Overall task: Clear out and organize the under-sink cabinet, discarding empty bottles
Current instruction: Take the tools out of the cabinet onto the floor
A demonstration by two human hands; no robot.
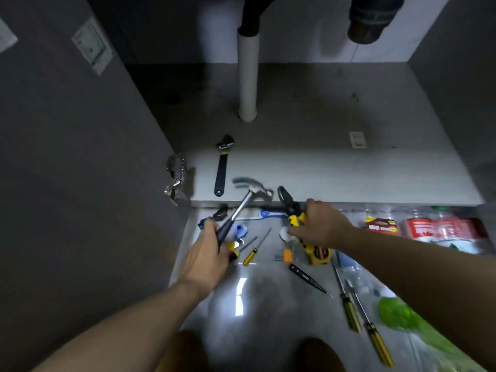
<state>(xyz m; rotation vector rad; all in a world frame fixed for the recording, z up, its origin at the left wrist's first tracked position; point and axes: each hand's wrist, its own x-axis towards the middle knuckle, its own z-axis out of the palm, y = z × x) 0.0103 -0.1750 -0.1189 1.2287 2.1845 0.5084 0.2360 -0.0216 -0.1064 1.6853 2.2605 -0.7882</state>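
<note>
My left hand grips the dark handle of a claw hammer, whose steel head points up over the cabinet's front edge. My right hand holds yellow-handled pliers by the grips, jaws pointing up and left. An adjustable wrench with a black handle lies on the cabinet floor. Several plastic bottles with red labels lie on the floor at the right, in front of the cabinet.
Screwdrivers, a tape measure, a black awl, a blue tape roll and a blue-handled tool lie scattered on the grey floor. A white drain pipe rises mid-cabinet. The open door stands left. A green bag lies right.
</note>
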